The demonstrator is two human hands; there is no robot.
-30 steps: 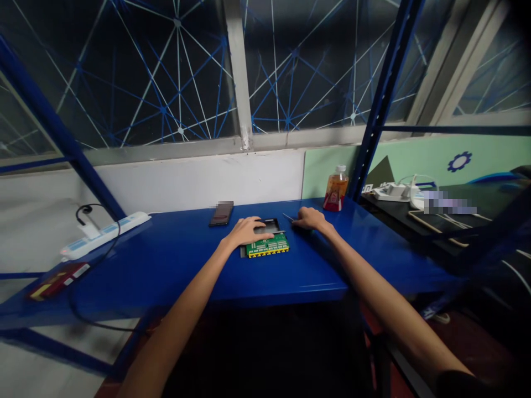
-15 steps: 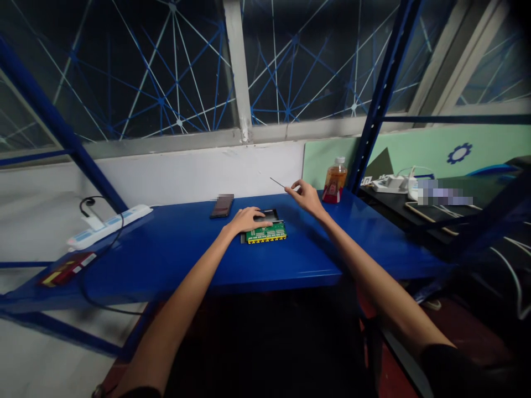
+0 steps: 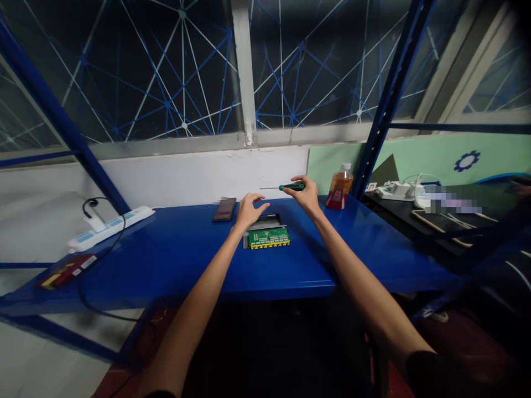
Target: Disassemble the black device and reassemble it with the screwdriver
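My right hand (image 3: 306, 193) grips a screwdriver (image 3: 293, 187) by its green and black handle, and the thin shaft points left. My left hand (image 3: 250, 210) is raised with thumb and fingers apart, holding nothing. Below the hands, a green circuit board (image 3: 269, 236) with a row of yellow ports along its front edge lies on the blue table (image 3: 174, 254). Behind the board is a dark, shallow metal housing (image 3: 267, 220), partly covered by my left hand's thumb side.
A phone (image 3: 224, 210) lies left of my left hand. A bottle of orange drink (image 3: 339, 187) stands at the back right. A white power strip (image 3: 112, 228) with a black cable and a dark red box (image 3: 68, 271) are at the left. Blue shelf posts (image 3: 384, 105) flank the table.
My left hand has lifted off the board and housing, its fingers now apart. The screwdriver in my right hand has turned from slanting to nearly level, its handle now showing.
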